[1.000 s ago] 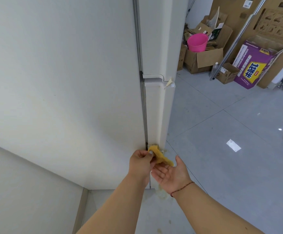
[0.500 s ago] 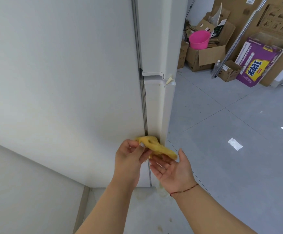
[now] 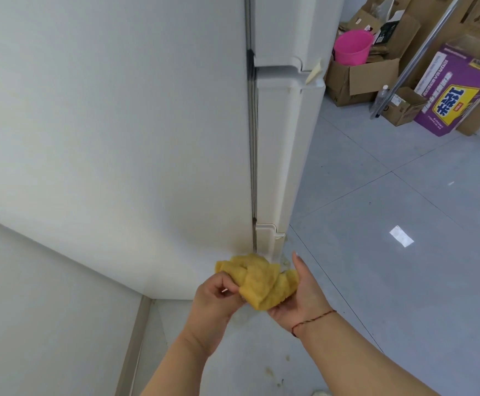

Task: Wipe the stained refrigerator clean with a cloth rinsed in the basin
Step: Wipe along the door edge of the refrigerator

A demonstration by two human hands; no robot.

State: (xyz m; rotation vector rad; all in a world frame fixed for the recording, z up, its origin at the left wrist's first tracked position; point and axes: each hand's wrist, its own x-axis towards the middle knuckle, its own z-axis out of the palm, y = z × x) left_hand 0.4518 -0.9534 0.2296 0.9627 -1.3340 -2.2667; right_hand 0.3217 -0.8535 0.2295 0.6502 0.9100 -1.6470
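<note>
Both bare forearms reach in from the lower edge and meet in front of the body. The left grip (image 3: 218,295), knuckles up, pinches the bunched cloth (image 3: 261,281) with curled fingers. The right grip (image 3: 300,298) lies palm up beneath it, thumb straight (a red thread (image 3: 314,320) circles that wrist).

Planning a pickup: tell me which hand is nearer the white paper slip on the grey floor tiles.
Right. The right hand, under the crumpled yellow cloth, lies left of the white paper slip; the left hand pinches the cloth farther left.
</note>
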